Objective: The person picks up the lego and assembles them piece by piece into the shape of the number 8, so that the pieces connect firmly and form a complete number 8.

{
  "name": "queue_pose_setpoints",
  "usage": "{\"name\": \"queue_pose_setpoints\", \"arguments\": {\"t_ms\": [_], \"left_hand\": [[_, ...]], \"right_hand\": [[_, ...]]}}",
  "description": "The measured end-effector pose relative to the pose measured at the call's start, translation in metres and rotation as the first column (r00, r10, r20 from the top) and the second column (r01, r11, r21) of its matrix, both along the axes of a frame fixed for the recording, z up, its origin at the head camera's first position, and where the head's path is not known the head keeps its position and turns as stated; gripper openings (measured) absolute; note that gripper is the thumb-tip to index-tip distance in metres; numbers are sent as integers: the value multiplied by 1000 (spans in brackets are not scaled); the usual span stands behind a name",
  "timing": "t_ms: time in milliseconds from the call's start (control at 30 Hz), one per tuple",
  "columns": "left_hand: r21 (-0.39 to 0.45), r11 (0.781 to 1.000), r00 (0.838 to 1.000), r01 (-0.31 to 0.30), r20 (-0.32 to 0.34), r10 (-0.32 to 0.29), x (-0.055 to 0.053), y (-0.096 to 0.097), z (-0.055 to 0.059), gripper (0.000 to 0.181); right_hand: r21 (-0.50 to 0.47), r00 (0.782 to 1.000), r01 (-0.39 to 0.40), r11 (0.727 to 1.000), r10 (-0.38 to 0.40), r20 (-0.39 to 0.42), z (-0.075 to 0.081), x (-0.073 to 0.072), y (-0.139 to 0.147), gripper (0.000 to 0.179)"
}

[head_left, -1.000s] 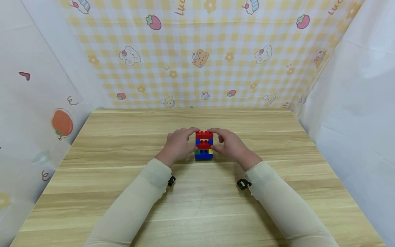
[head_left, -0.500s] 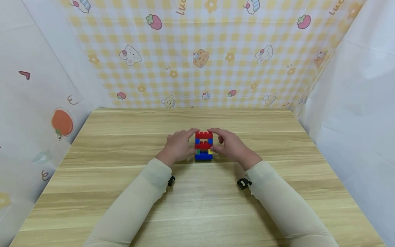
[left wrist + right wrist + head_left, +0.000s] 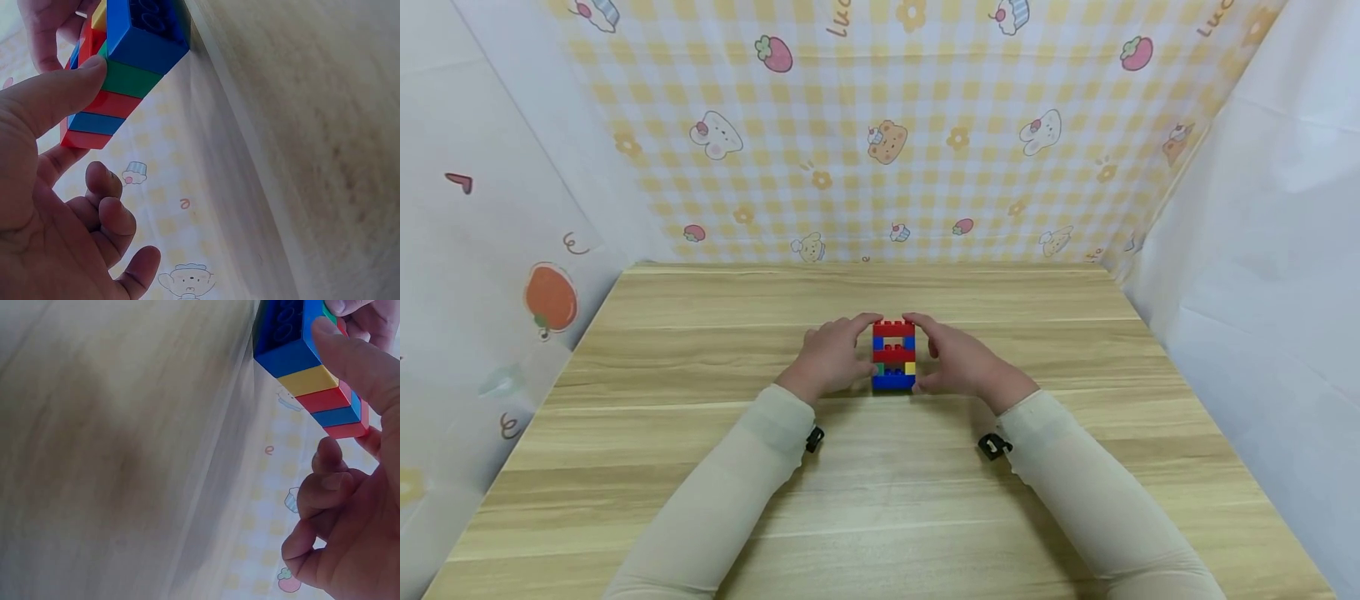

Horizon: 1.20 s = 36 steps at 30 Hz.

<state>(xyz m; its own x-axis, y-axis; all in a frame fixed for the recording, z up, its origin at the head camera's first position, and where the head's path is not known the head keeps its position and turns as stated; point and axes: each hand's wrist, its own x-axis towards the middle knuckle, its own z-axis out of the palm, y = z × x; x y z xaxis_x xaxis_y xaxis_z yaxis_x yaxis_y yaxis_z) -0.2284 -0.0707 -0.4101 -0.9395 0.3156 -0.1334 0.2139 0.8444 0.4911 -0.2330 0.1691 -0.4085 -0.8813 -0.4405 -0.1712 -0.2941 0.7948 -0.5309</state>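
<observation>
A small stack of toy building bricks (image 3: 893, 356) is held upright between both hands, with red, blue, green and yellow layers and openings in its middle. My left hand (image 3: 829, 358) pinches its left side, index finger at the top red brick and thumb by the green brick (image 3: 131, 79). From the right, my right hand (image 3: 958, 362) pinches it, index finger at the top and thumb on the bottom blue brick (image 3: 290, 357). That brick's hollow underside shows in both wrist views, clear of the tabletop. A yellow brick (image 3: 309, 381) lies just above it on the right side.
The light wooden table (image 3: 880, 500) stretches around the hands. A yellow checked cloth (image 3: 925, 183) hangs behind its far edge, with white sheets at the left and right sides. Black straps sit at both wrists.
My right thumb has slid down from the stack's middle to the bottom blue brick. The stack has shifted very slightly left. My left hand keeps nearly the same hold.
</observation>
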Motion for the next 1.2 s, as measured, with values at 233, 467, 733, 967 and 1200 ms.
{"name": "queue_pose_setpoints", "arguments": {"t_ms": [233,467,733,967,1200], "left_hand": [[7,1000,1000,3,2,-3,1,-2,0,83],[10,1000,1000,-1,-3,1,2,-3,1,83],[-10,1000,1000,6,1,-6,4,-6,0,90],[-61,998,999,33,18,-32,8,-6,3,100],[-72,997,996,36,80,-30,10,-6,2,107]], "right_hand": [[39,1000,-12,999,12,-4,-2,1,-4,117],[33,1000,-5,999,4,7,-1,2,-7,118],[22,1000,-8,1000,7,30,-1,2,-6,115],[22,998,-11,1000,10,57,-5,-1,-3,114],[10,992,0,1000,-1,125,-7,-1,-2,111]]}}
